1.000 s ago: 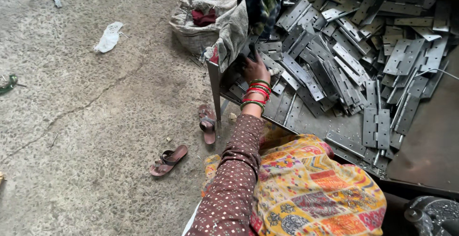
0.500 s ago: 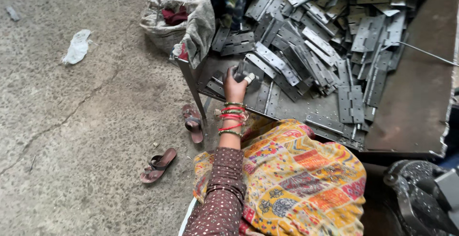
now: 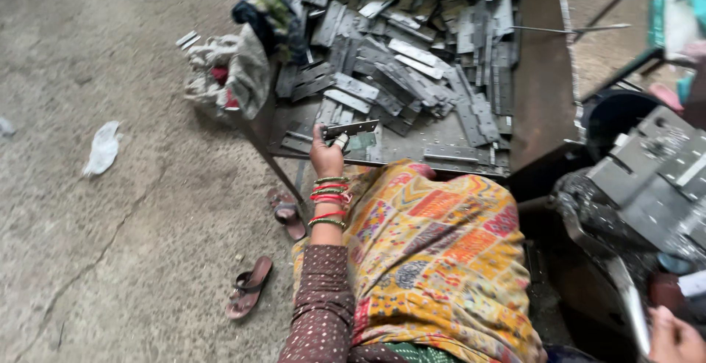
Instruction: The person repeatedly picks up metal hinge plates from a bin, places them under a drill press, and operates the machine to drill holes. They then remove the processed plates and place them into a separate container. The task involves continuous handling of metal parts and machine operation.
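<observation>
**Left hand gripping a metal hinge plate at the near edge of the work table**

Head view. The left hand (image 3: pixel 327 158) is closed around one end of a flat metal hinge plate (image 3: pixel 351 129), fingers curled over it and thumb side up. The plate is a narrow grey strip, dull and slightly scuffed, with a lighter edge catching the light. It sticks out to the right of the fist, roughly level, just above the near edge of the metal table (image 3: pixel 540 76). The wrist carries a stack of red and green bangles (image 3: pixel 329 200); the sleeve is brown with small pale dots.

The right hand (image 3: pixel 673 337) shows only in part at the lower right corner; whether it is spread or closed I cannot tell.

Behind the held plate lies a loose heap of hinge plates (image 3: pixel 412 61), the same flat rectangular shape, overlapping at all angles, matt grey steel. A bundle of crumpled rags (image 3: pixel 246 61) hangs over the table's left corner. A patterned orange and yellow cloth (image 3: pixel 434 260) covers the lap. Two brown sandals (image 3: pixel 250 286) lie on the rough, cracked concrete floor (image 3: pixel 95 260).
</observation>
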